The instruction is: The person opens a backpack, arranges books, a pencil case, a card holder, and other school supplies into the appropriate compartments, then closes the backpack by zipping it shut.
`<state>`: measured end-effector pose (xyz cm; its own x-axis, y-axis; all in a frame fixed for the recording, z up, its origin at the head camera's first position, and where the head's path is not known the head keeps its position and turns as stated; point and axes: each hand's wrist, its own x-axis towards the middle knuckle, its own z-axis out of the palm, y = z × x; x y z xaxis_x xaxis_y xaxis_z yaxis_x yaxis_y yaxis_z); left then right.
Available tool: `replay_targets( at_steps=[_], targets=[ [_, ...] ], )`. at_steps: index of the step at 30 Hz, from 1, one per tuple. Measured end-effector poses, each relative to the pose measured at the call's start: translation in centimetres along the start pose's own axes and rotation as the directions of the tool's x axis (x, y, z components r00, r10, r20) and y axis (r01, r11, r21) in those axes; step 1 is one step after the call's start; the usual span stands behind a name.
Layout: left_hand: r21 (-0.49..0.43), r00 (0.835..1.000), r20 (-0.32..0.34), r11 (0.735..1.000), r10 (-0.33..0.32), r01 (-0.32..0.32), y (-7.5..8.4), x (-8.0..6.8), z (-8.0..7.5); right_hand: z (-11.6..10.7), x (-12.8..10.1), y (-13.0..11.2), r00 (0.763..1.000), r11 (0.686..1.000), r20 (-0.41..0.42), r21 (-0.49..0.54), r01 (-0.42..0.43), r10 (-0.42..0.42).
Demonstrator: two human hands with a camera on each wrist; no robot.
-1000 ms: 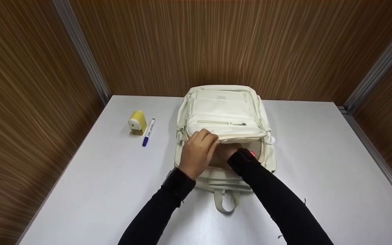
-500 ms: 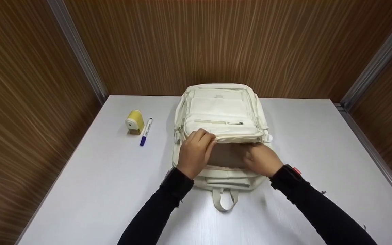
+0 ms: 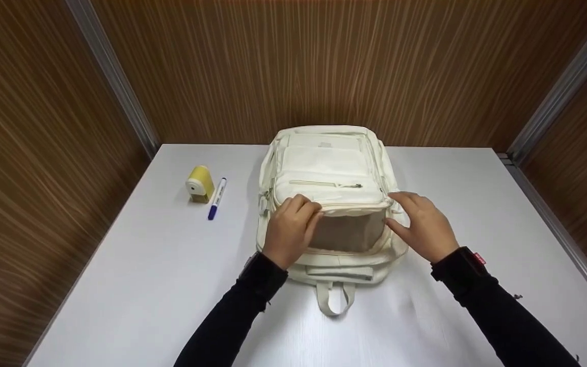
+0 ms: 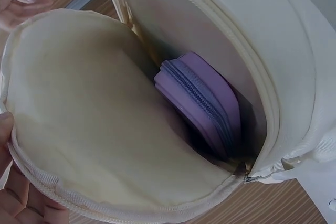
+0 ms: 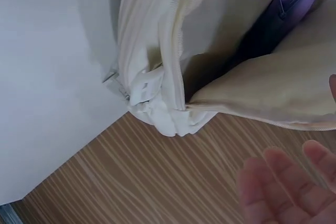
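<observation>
The backpack is lying flat mid-table. The left hand is pinching the open flap's edge, fingers curled over it. The right hand is resting at the bag's right side, fingers loosely spread, seemingly gripping nothing. A purple case is sitting inside.

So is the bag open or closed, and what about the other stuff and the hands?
backpack: lying flat, main compartment open
purple pouch: zipped shut, inside the backpack
pen: capped, lying on the table
left hand: gripping the opening's edge
right hand: open, beside the opening
</observation>
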<state>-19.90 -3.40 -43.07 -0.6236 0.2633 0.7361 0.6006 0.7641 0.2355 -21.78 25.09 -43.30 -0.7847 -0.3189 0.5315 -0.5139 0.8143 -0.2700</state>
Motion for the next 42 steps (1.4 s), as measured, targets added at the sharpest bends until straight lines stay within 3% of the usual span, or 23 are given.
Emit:
replay_targets(
  at_steps=[5,15,19,23,27,33,38,42],
  targets=[
    [-0.004,1.0,0.016,1.0,0.014,-0.014,-0.1,-0.2,0.0,0.8,0.4,-1.1,0.986,0.992,-0.108,-0.038,0.122,-0.126],
    [-0.029,0.996,0.088,0.999,0.019,-0.017,-0.6,-0.6,0.1,0.9,-0.4,-0.8,0.976,0.988,-0.168,-0.08,0.13,-0.142],
    [-0.025,0.996,0.077,0.998,-0.048,0.05,-2.2,-0.8,0.1,0.9,-0.9,-0.7,0.976,0.987,-0.163,-0.092,0.13,-0.144],
    [0.03,0.982,0.061,0.984,-0.178,0.177,-4.8,-0.7,-0.1,0.9,-1.1,-0.7,0.976,0.988,-0.166,-0.09,0.126,-0.139],
    [0.092,0.948,0.036,0.946,-0.316,0.311,-8.1,-0.8,-0.3,0.9,-1.3,-0.7,0.977,0.989,-0.169,-0.087,0.116,-0.13],
    [0.147,0.869,0.044,0.864,-0.493,0.482,-13.0,-1.4,-1.0,0.8,-1.7,-0.8,0.981,0.991,-0.158,-0.087,0.102,-0.114],
    [0.183,0.797,0.085,0.795,-0.598,0.578,-16.3,-1.9,-2.0,0.7,-1.8,-0.8,0.981,0.991,-0.155,-0.083,0.104,-0.116],
    [0.254,0.744,0.156,0.754,-0.65,0.605,-18.5,-2.2,-2.5,0.9,-1.9,-0.9,0.98,0.993,-0.166,-0.072,0.097,-0.108]
  ],
)
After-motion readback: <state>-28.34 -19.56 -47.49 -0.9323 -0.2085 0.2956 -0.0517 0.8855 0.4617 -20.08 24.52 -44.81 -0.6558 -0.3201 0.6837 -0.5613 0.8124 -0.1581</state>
